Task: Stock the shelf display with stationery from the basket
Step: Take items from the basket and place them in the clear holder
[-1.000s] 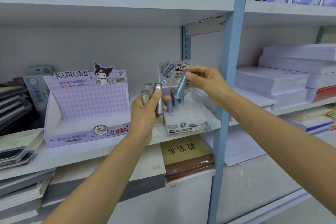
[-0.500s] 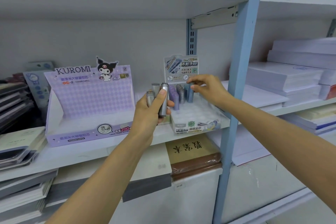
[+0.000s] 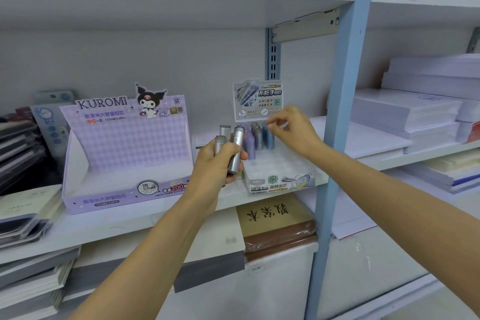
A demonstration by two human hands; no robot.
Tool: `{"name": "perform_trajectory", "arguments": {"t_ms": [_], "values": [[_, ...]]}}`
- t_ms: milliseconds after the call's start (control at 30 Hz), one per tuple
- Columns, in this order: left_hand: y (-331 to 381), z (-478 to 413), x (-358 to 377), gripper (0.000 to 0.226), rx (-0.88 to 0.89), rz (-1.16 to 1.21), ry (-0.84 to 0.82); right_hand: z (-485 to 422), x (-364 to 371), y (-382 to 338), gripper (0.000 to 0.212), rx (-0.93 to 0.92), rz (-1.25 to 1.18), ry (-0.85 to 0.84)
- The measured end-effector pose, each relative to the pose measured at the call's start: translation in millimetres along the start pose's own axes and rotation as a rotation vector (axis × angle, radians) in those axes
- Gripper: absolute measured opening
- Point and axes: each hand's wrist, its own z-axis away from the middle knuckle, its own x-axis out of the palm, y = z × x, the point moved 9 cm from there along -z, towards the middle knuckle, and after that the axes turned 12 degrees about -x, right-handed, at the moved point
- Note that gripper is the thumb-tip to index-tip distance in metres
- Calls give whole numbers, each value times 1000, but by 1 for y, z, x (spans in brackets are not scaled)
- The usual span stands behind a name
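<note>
Since a second ago the blue lead tube (image 3: 270,138) has gone into the back row of the display tray (image 3: 280,180); the right hand (image 3: 291,130) hovers just above it, loosely curled and seemingly empty. The left hand (image 3: 215,163) grips three grey tubes (image 3: 237,148) yet to place; the tray's front rows stand unfilled.

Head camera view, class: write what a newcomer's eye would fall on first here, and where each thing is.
The purple Kuromi display box stands out, left of centre on the middle shelf. At centre, the left hand grips silver tubes. Just right, the right hand reaches to the blue tubes standing at the back of the small display tray.
</note>
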Motion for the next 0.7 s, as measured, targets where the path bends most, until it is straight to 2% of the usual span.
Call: {"name": "perform_trajectory", "arguments": {"t_ms": [100, 167, 200, 233, 300, 367, 533, 700], "values": [[1, 1, 2, 8, 24, -12, -7, 6, -5, -15, 13, 88, -410, 42], [3, 4, 5, 4, 53, -29, -17, 14, 0, -30, 15, 142, -689, -7], [4, 5, 8, 4, 69, -38, -25, 18, 4, -39, 21, 144, -748, -57], [5, 7, 11, 5, 83, -50, -38, 22, 8, -48, 26, 137, -772, -115], [6, 11, 17, 6, 105, -73, -66, 28, 13, -63, 18, 101, -777, -197], [7, 14, 20, 8, 105, -78, -75, 30, 11, -69, 12, 81, -782, -192], [5, 15, 10, 19, 7, 56, -38, 23, -20, -62, 15, 117, -909, 8], [3, 15, -2, 17, -29, 118, -34, 13, -49, -42, 12, 116, -656, 190]]}}
